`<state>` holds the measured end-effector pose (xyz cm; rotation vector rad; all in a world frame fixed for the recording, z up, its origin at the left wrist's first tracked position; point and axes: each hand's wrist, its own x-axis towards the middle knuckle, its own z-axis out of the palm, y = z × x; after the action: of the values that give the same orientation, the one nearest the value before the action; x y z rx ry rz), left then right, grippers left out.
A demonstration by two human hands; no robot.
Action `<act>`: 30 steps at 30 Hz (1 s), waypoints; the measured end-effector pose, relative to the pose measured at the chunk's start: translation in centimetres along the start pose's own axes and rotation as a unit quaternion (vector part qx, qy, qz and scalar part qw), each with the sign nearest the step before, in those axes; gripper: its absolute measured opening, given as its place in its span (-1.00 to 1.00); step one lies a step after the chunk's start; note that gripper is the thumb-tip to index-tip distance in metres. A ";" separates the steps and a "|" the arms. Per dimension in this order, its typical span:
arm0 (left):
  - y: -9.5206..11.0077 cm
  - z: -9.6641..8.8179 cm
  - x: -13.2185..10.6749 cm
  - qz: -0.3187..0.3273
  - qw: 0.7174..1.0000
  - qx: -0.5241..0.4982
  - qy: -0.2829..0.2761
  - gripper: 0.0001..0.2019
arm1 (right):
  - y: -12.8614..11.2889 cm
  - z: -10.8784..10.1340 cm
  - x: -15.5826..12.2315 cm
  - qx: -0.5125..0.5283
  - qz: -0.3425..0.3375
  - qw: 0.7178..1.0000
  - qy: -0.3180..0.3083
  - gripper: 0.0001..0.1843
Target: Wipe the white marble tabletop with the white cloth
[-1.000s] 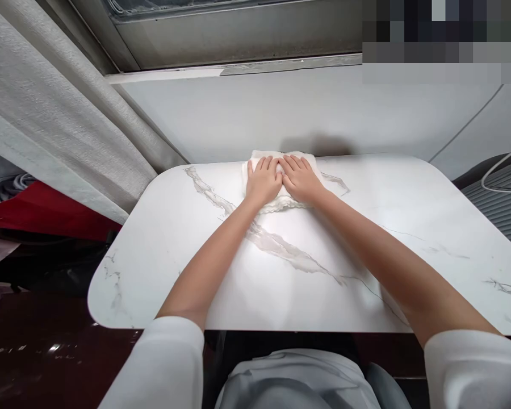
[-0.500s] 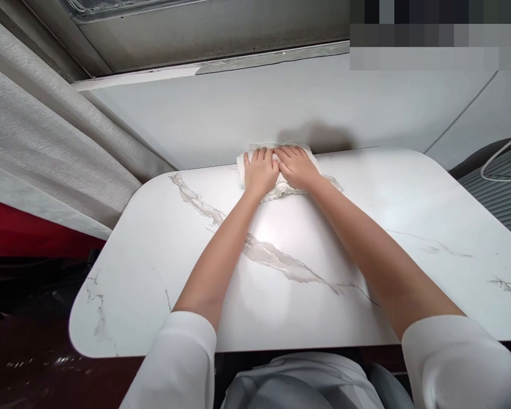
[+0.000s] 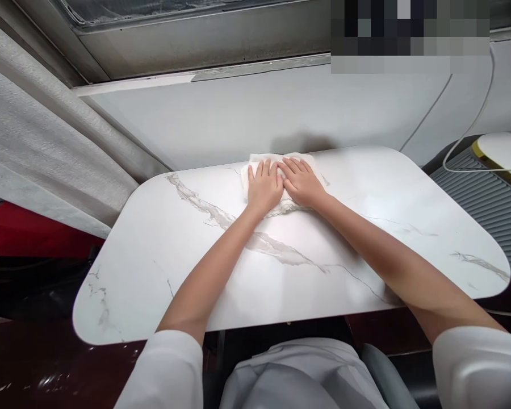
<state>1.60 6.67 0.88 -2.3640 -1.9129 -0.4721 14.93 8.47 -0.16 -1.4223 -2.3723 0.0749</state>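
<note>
A crumpled white cloth (image 3: 290, 206) lies on the white table (image 3: 204, 272) close to its far edge. Both of my hands rest on it side by side. My left hand (image 3: 264, 186) is flat on the cloth's left part with fingers stretched forward. My right hand (image 3: 302, 183) lies flat on the right part, its fingers angled to the left and slightly spread. The thumbs come close together near the middle. Palms and hands hide much of the cloth. Grey-brown marbled veins run across the tabletop under my forearms.
A pale wall panel (image 3: 221, 116) stands right behind the table, below a window frame (image 3: 196, 45). A light curtain (image 3: 46, 125) hangs at the left, with red fabric (image 3: 29, 230) below it. On the right are a ribbed grey cabinet (image 3: 481, 193) and a white cable (image 3: 468, 139).
My hands and the cloth have slid a little toward me, away from the table's far edge. The view has shifted right, so more of the ribbed cabinet and cable shows.
</note>
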 end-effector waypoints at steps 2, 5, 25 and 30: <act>0.7 -0.4 -1.6 0.014 1.000 -0.002 -0.006 -0.50 | -0.7 -0.5 -2.0 -0.010 0.011 1.000 0.001 -0.38; 1.9 -1.0 -4.3 0.035 0.999 -0.004 -0.013 -0.50 | -1.8 -1.4 -5.4 -0.026 0.017 1.000 0.001 -0.37; 10.5 -4.6 -17.1 0.153 0.981 -0.096 -0.075 -0.45 | -4.2 -6.8 -23.7 -0.019 0.017 1.000 -0.014 -0.20; 10.9 -3.7 -15.4 0.151 0.980 -0.094 -0.090 -0.45 | -2.7 -6.6 -22.6 -0.038 0.018 0.999 -0.010 -0.24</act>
<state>8.62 -11.25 1.74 -2.8461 -1.5876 -0.4439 24.44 -13.22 0.14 -1.5065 -2.3880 0.0094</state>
